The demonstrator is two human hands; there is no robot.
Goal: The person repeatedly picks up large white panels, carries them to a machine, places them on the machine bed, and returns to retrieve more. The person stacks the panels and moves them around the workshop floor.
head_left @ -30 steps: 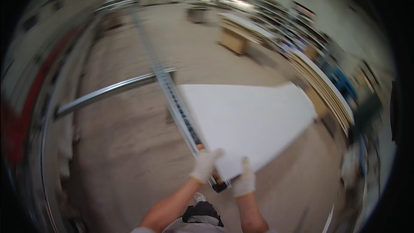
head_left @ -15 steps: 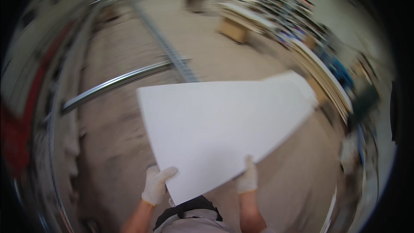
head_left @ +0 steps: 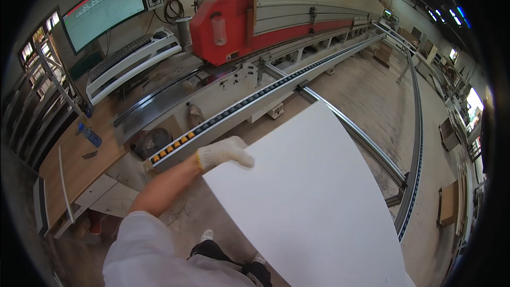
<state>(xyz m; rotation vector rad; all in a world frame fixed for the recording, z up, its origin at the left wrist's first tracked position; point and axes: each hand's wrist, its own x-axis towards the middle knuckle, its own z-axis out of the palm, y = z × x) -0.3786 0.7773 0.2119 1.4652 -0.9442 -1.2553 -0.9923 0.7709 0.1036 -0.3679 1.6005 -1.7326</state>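
A large flat white panel (head_left: 313, 196) spans the lower right half of the view, tilted in front of my body. My left hand (head_left: 226, 153), in a white knit glove, is closed on its near left edge, with the thumb over the top face. Beyond the panel's far edge runs a roller rail (head_left: 255, 95) with dark rollers and several yellow ones at its near end. The far corner of the panel overlaps a metal cross rail (head_left: 356, 130) in the picture. My right hand does not show.
A red machine head (head_left: 220, 29) sits on a long machine behind the roller rail. At left are a monitor (head_left: 106, 10), a keyboard shelf (head_left: 133, 61) and a wooden table (head_left: 79, 165) with a bottle (head_left: 89, 134). A second roller rail (head_left: 417, 143) curves along the right.
My view has swung left from the open floor to the red machine. The panel has come with me, still in my left hand. My right hand has gone out of sight.
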